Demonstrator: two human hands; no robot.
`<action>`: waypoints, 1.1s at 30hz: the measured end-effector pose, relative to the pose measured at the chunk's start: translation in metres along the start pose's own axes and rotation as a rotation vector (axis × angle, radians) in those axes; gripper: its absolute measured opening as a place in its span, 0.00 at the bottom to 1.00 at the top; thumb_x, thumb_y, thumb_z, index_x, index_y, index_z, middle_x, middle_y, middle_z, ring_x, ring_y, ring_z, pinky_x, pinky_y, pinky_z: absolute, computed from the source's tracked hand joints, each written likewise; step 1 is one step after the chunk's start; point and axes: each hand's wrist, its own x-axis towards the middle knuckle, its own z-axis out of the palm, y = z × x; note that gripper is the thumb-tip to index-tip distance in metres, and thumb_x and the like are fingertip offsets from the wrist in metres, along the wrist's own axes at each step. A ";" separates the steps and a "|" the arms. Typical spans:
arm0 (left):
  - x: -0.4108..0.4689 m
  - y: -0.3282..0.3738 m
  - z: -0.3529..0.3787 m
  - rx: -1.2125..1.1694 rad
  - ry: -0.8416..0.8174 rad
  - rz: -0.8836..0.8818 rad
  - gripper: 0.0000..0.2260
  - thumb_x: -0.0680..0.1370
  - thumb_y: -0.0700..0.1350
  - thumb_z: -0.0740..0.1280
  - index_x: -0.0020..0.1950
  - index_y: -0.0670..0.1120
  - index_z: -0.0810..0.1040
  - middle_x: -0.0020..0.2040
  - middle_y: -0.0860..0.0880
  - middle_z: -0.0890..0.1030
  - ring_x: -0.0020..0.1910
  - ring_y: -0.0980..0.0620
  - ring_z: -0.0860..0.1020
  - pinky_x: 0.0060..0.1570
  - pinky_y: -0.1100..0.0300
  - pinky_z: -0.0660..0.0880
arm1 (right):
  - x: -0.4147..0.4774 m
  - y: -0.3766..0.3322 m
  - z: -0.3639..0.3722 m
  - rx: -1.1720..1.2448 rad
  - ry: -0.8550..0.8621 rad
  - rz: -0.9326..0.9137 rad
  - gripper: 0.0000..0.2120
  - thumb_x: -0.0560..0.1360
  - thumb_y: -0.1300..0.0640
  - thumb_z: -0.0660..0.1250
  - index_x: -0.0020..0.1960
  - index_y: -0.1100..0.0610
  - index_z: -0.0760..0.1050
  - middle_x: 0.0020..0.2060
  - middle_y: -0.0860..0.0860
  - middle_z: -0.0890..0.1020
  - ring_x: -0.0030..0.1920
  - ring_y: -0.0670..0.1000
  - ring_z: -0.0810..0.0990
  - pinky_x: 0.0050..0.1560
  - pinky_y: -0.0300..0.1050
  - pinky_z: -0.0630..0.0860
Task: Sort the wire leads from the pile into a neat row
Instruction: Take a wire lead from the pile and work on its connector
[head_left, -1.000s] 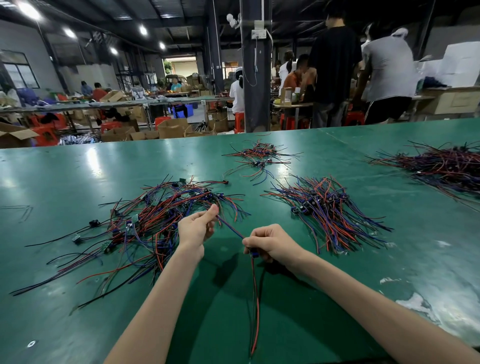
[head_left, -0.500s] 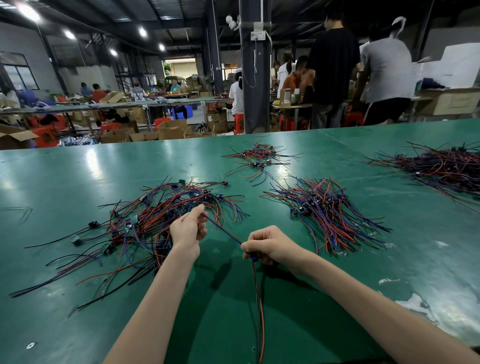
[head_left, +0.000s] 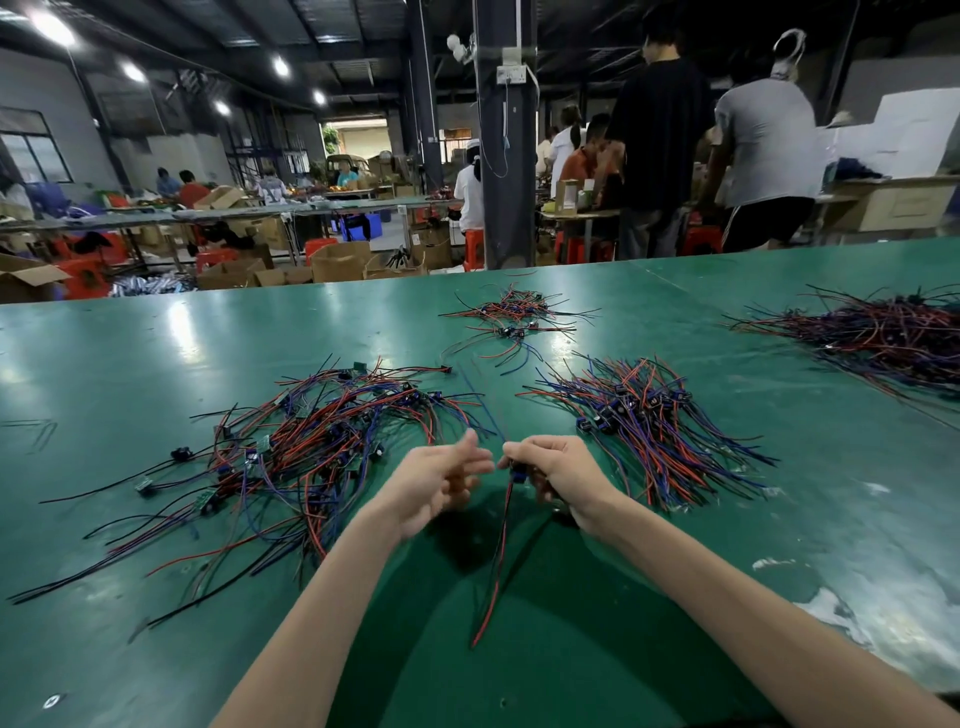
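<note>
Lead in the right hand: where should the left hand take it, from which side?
Probably pinch the red and black wires just below the blue connector, from the left. The right hand grips the connector; the wires trail free and straight from it, and the open left hand hovers beside them.

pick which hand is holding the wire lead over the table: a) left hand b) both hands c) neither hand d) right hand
d: the right hand pinches the wire lead at its blue connector, with the red and black wires hanging down from it, while the left hand is open beside it and holds nothing.
</note>
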 end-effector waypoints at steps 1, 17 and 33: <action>0.000 -0.004 0.006 0.059 -0.066 0.009 0.11 0.78 0.49 0.65 0.46 0.42 0.81 0.38 0.50 0.84 0.31 0.58 0.74 0.31 0.68 0.71 | 0.001 0.000 -0.001 0.026 0.026 0.005 0.13 0.74 0.59 0.69 0.31 0.56 0.82 0.23 0.48 0.76 0.20 0.43 0.63 0.20 0.33 0.60; 0.003 -0.012 0.019 -0.080 0.056 0.129 0.04 0.76 0.39 0.68 0.43 0.42 0.81 0.31 0.51 0.78 0.26 0.60 0.69 0.32 0.65 0.67 | 0.003 0.002 0.004 0.131 -0.127 0.192 0.09 0.76 0.55 0.68 0.41 0.59 0.73 0.33 0.51 0.77 0.24 0.44 0.71 0.25 0.36 0.71; 0.008 -0.014 0.018 -0.120 0.102 0.135 0.02 0.73 0.40 0.72 0.44 0.43 0.81 0.36 0.48 0.80 0.31 0.58 0.72 0.29 0.69 0.69 | 0.002 0.009 0.007 0.093 -0.128 0.121 0.07 0.74 0.67 0.68 0.39 0.60 0.76 0.31 0.53 0.76 0.21 0.44 0.68 0.21 0.35 0.66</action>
